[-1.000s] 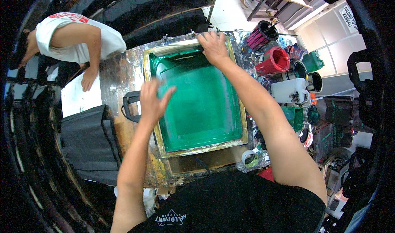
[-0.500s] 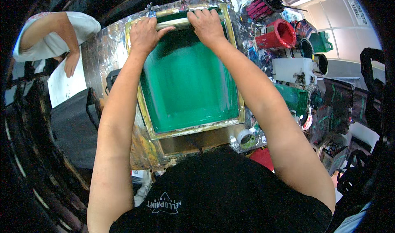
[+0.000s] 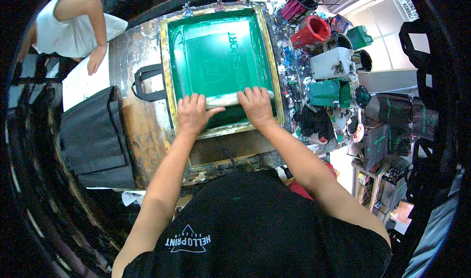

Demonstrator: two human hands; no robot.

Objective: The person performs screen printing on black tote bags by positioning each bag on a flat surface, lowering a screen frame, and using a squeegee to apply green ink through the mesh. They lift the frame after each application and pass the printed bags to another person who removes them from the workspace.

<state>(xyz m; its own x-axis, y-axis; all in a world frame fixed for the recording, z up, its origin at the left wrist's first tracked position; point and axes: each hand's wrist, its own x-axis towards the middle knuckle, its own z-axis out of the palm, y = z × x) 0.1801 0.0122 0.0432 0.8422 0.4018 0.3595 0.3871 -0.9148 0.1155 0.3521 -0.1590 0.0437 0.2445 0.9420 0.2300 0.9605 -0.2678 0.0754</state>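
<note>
A screen-printing frame with yellowed edges lies flat on the worktable. Its mesh is covered in green ink, and a design shows faintly through it. Across the near part of the mesh lies a pale squeegee. My left hand is closed on its left end, thumb stretched along the bar. Near the right end my right hand grips it, fingers over the top. The blade is hidden below the bar. A black bag handle sticks out from under the frame's left side.
Clamps stand at the frame's far edge. A black fabric bag lies at left, beside another person's hand on a white surface. Along the right are a red bucket, a whitish jug and a green container.
Both hands have drawn the squeegee from the frame's far end to its near end. The design now shows in the mesh. The view has shifted somewhat.
</note>
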